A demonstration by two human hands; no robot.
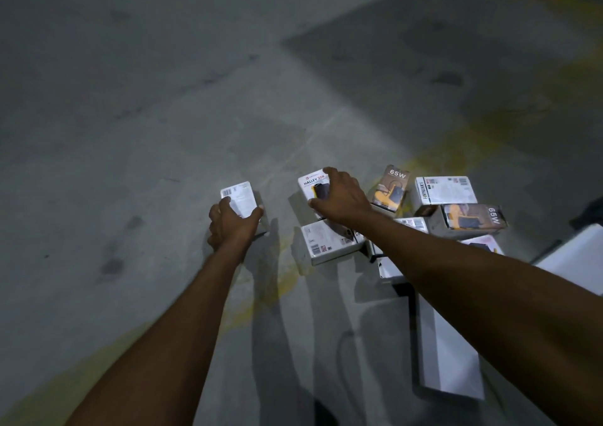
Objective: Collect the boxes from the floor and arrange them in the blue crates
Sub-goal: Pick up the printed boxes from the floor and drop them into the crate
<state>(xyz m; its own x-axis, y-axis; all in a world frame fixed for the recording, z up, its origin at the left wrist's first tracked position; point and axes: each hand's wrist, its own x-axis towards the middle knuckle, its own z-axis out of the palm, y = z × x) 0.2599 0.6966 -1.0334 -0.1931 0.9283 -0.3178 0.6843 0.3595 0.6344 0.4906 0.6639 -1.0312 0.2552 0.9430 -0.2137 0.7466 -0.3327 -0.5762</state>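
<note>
**Two boxes gripped, crates out of sight**

Head view: the left hand (pixel 233 225) has its grip clamped on a white barcode box (pixel 239 197), thumb on one edge and fingers on the other. This box is low over the floor (pixel 130 131), apart from the pile. The right hand (pixel 339 202) reaches over the power-bank box (pixel 311 184), fingers curled over its far edge and thumb at the near side, so that grip looks closed on it too. I cannot tell whether either box has left the floor.

The tilted 65W box (pixel 390 187) leans just beside the right hand, and a flat white box (pixel 329 243) lies just in front. Both gripped boxes are best lifted straight up, squeezed on opposite edges, so these neighbours stay put. The blue crates are not in view.
</note>
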